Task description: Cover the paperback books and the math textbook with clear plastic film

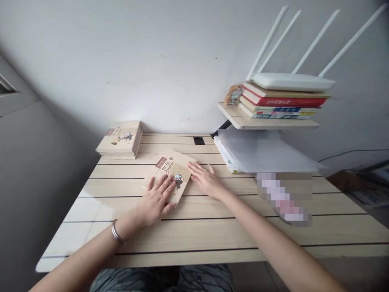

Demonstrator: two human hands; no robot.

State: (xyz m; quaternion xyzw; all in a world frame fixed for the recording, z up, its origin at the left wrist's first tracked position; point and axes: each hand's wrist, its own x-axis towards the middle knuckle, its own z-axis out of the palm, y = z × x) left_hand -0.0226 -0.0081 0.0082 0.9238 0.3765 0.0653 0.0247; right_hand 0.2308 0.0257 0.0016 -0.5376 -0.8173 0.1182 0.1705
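Observation:
A thin tan book (170,169) with a cartoon cover lies flat on the wooden desk (212,227). My left hand (158,198) rests flat on the book's near half, fingers spread; a silver bracelet circles that wrist. My right hand (205,178) lies open on the desk with its fingertips touching the book's right edge. A stack of similar tan books (120,140) sits at the desk's back left, apart from both hands.
A small wall shelf (267,121) at the right carries a pile of books (281,103) with a white router (291,81) on top. Beneath it lie white papers (261,154). A blurred patch (284,198) covers something on the desk's right. A cable hole (198,140) is at the back.

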